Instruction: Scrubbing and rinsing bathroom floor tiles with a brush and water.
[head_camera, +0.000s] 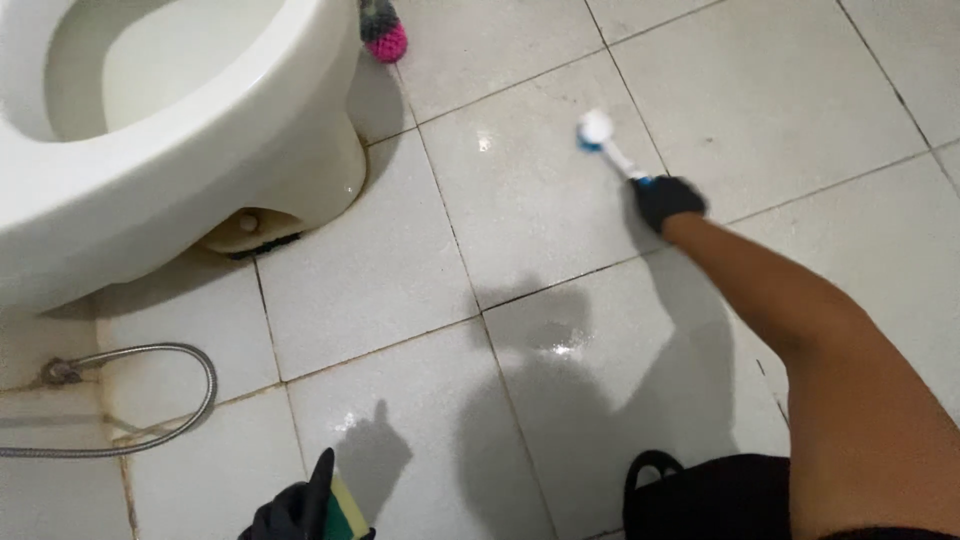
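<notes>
White-headed scrub brush (597, 128) with a slim white and blue plastic handle lies angled low over the glossy pale ceramic floor tiles (520, 200), its round head touching or just above a wet, shining tile; which of the two cannot be told. The right hand (668, 200), in a black glove, has its fingers closed around the handle's near end, hiding it, with the bare forearm stretching back to the lower right corner. Dark grout lines cross the floor, and small puddles glint. At the bottom edge the left hand (290, 512), also black-gloved, grips a yellow and green sponge (345, 508), both cut off by the frame. A smooth white porcelain toilet (200, 150) fills the upper left, a ribbed metal hose (190, 400) curls below it, and a pink and grey fuzzy object (383, 30) is cropped at the top.
</notes>
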